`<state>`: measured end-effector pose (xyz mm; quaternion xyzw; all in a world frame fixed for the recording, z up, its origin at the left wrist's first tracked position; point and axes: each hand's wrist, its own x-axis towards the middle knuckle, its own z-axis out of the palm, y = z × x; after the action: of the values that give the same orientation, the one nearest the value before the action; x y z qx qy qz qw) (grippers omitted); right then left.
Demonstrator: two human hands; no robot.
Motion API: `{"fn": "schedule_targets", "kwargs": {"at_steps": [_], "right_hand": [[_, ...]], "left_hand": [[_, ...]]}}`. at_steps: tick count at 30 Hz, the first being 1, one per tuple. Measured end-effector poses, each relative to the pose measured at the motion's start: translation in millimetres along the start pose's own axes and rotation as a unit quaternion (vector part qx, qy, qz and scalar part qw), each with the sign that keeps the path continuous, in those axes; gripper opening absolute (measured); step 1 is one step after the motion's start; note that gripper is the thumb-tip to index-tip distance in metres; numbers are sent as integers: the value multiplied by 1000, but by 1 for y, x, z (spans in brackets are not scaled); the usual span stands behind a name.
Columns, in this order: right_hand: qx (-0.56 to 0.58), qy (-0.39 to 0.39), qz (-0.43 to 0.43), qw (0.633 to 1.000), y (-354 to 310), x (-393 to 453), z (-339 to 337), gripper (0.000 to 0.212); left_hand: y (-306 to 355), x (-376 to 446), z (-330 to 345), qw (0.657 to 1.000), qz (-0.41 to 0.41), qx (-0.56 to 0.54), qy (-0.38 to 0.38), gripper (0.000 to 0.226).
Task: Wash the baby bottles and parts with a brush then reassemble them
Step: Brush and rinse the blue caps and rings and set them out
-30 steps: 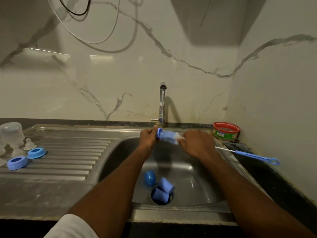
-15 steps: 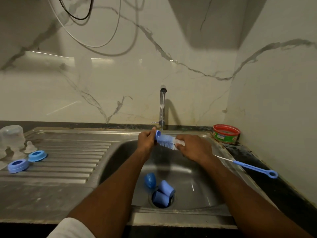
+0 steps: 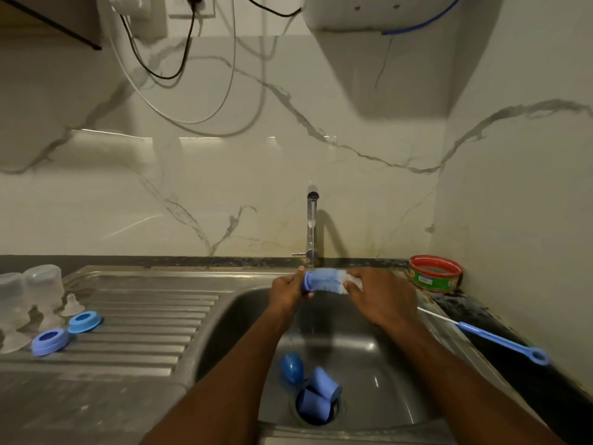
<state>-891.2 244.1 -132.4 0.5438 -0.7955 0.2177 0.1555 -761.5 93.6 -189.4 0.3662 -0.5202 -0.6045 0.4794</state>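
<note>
Over the sink basin (image 3: pixel 369 354) both hands hold a blue bristle brush (image 3: pixel 324 282) level under the faucet (image 3: pixel 311 226). My left hand (image 3: pixel 285 292) pinches its blue end, and my right hand (image 3: pixel 380 297) grips the whitish end. Two blue caps (image 3: pixel 322 391) and a blue rounded part (image 3: pixel 292 367) lie by the drain. On the drainboard (image 3: pixel 154 316) at left stand two clear bottles (image 3: pixel 41 284) upside down, a clear nipple (image 3: pixel 73 305) and two blue collar rings (image 3: pixel 85 321).
A thin brush with a blue handle (image 3: pixel 500 343) lies across the sink's right rim and the dark counter. A red and green tub (image 3: pixel 434 273) sits in the back right corner. Cables hang on the marble wall above.
The brush has tipped from slanted to level between my hands. My hands stay under the faucet, and the view has tilted upward.
</note>
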Motion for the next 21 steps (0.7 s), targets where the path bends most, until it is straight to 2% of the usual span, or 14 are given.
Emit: {"fn": "schedule_targets", "kwargs": {"at_steps": [2, 7, 9, 13, 16, 19, 21], "right_hand": [[-13, -9, 22, 1000, 1, -2, 3, 35], [24, -112, 13, 993, -1, 0, 2, 38], [35, -92, 4, 995, -1, 1, -4, 38], [12, -47, 39, 998, 2, -3, -6, 36], [9, -101, 57, 993, 2, -4, -2, 36], [38, -156, 36, 986, 3, -1, -1, 37], [56, -146, 24, 987, 3, 0, -5, 36]], "left_hand": [[-2, -1, 1, 1000, 1, 8, -17, 30], [-7, 3, -2, 994, 51, 92, 5, 31], [-7, 5, -3, 996, 27, 80, 5, 31], [-7, 1, 1, 997, -19, 60, -40, 27], [-7, 1, 0, 995, 17, 91, -33, 31], [-7, 1, -2, 995, 22, 98, -5, 32], [-8, 1, -6, 996, 4, 90, -12, 34]]}}
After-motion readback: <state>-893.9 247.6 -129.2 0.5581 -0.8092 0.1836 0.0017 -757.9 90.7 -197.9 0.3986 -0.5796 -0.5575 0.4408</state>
